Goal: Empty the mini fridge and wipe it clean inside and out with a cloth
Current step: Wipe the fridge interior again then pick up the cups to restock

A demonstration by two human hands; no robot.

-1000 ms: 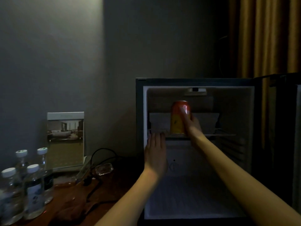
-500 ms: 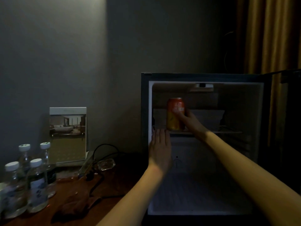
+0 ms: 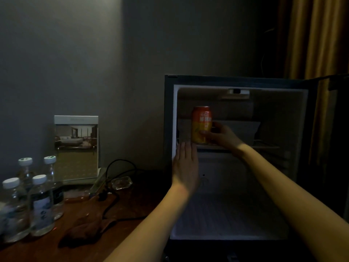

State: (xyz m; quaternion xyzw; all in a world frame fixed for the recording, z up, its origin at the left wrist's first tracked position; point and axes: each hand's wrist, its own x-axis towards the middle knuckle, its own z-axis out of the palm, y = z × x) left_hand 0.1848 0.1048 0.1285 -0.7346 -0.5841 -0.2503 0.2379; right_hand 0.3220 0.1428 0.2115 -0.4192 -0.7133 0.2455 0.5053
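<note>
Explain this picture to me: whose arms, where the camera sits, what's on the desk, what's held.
No machine here: a person wears one camera on the head, looking at their own bare arms. The right hand grips an orange can on the upper shelf of the open mini fridge. The left hand is flat, fingers straight, at the fridge's left front edge. On the wooden desk: four water bottles, a picture card, a black cable, a brown cloth.

The mini fridge (image 3: pixel 168 129) stands open. Inside, the right hand (image 3: pixel 222 137) grips an upright orange can (image 3: pixel 201 120) on the shelf (image 3: pixel 264 147). The left hand (image 3: pixel 186 163), fingers straight, lies flat by the fridge's left inner edge. Water bottles (image 3: pixel 40 207) and a crumpled cloth (image 3: pixel 88 229) sit on the desk (image 3: pixel 132 201).
</note>
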